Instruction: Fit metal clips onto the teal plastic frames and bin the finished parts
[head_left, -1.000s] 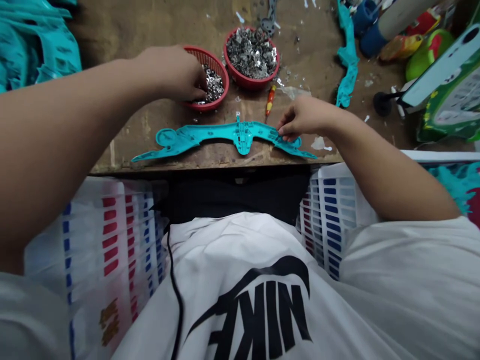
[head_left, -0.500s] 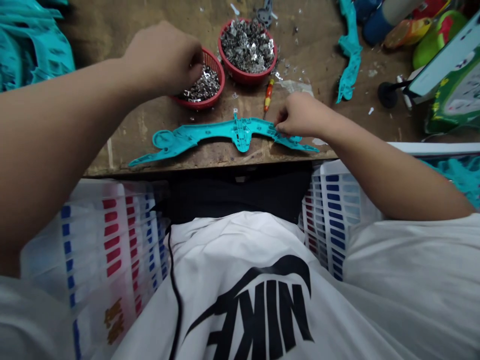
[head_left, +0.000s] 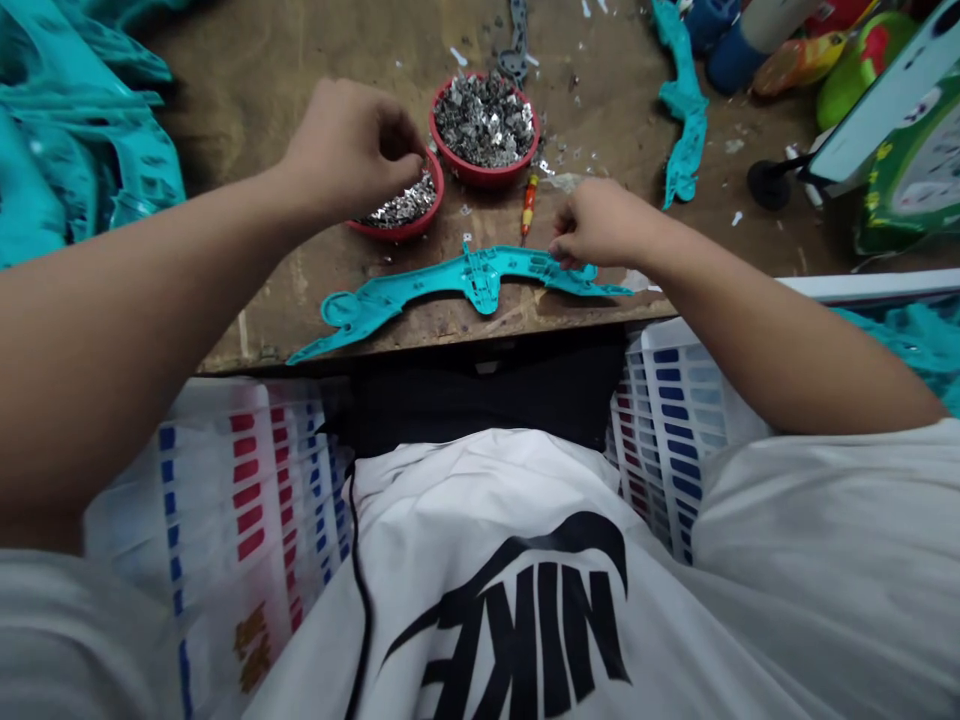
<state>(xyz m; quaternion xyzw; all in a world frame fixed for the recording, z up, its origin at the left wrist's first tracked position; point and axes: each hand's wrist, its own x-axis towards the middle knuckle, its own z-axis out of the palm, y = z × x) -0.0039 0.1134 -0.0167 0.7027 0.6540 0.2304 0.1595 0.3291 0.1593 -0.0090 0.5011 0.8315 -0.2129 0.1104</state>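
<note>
Turquoise part [head_left: 482, 285] under right hand [head_left: 602, 225], left hand [head_left: 349, 150] over red basket [head_left: 409, 231] — both grips curled, hold unclear

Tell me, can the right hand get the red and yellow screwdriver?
Probably yes: the screwdriver lies close beside the right hand, with nothing seen standing between them. But that hand seems to be touching the teal part.

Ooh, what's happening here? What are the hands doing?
A person sits at a wooden table. Their left hand is over a red basket of small metal pieces; whether it holds one is hard to see. Their right hand is at one end of a long turquoise part. A second red basket of metal pieces stands close by.
</note>
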